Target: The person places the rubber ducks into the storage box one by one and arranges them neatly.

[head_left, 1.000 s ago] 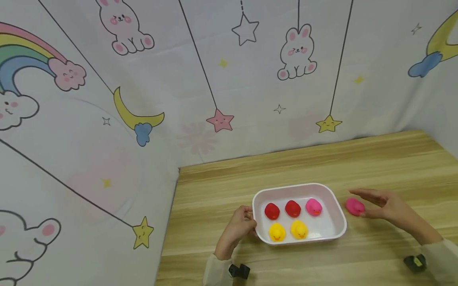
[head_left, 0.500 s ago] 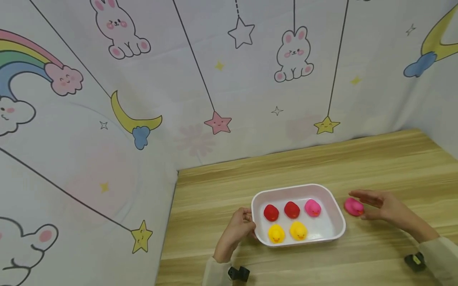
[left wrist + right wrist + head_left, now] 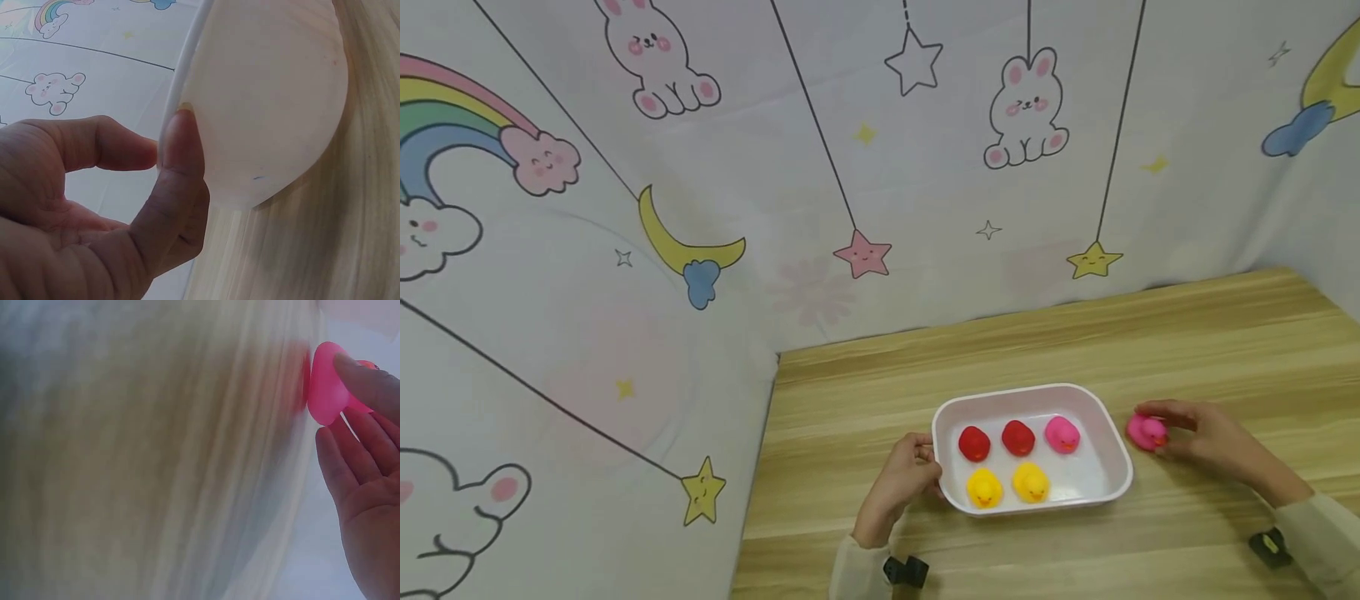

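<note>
My left hand (image 3: 898,479) pinches the left rim of a white tray (image 3: 1108,442); in the left wrist view the thumb and a finger (image 3: 178,150) meet at its edge. Two red ducks (image 3: 974,444) and a pink rubber duck (image 3: 1063,435) sit along the back of the tray, two yellow rubber ducks (image 3: 984,488) in front of them. To the right of the tray, my right hand (image 3: 1213,442) grips a second pink rubber duck (image 3: 1145,431). The right wrist view has the thumb on this duck (image 3: 326,387) and the other fingers on its far side.
A wood-grain table (image 3: 1030,346) carries the tray. Behind it and at the left hang white cloth walls (image 3: 737,167) printed with rabbits, stars and moons. A small black device (image 3: 906,572) is at the left wrist, another black device (image 3: 1270,547) at the right.
My right thumb and fingers have drawn in on the pink duck beside the tray, which has turned slightly. My left hand keeps its hold on the tray's rim.
</note>
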Motion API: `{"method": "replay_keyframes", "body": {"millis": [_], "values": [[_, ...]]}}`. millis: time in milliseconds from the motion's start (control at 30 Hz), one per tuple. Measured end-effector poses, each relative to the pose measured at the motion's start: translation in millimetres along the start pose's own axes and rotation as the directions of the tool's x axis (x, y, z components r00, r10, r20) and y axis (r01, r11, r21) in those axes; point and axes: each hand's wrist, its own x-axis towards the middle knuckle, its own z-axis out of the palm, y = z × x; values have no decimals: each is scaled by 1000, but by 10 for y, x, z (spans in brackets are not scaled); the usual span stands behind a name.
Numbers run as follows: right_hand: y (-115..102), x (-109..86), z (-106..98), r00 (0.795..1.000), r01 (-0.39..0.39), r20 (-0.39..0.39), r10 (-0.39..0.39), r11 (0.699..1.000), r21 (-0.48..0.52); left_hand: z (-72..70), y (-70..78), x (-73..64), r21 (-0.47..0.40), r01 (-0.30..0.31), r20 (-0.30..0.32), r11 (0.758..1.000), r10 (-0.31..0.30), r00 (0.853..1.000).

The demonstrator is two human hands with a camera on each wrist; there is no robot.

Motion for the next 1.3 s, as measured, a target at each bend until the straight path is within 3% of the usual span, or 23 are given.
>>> {"method": "replay_keyframes", "body": {"millis": [367, 633, 833, 1300], "values": [[-19, 41, 5, 1000, -6, -12, 5, 998, -65, 19, 25, 0, 22, -15, 3, 1000, 15, 1000], [-64, 0, -45, 997, -57, -52, 57, 998, 2, 39, 58, 16, 27, -10, 23, 1000, 9, 1000], [-158, 45, -89, 996, -78, -46, 80, 996, 41, 24, 43, 13, 28, -14, 13, 1000, 14, 1000], [-476, 175, -127, 988, -149, -29, 149, 989, -2, -15, 9, 2, 25, -17, 2, 1000, 17, 1000]]}}
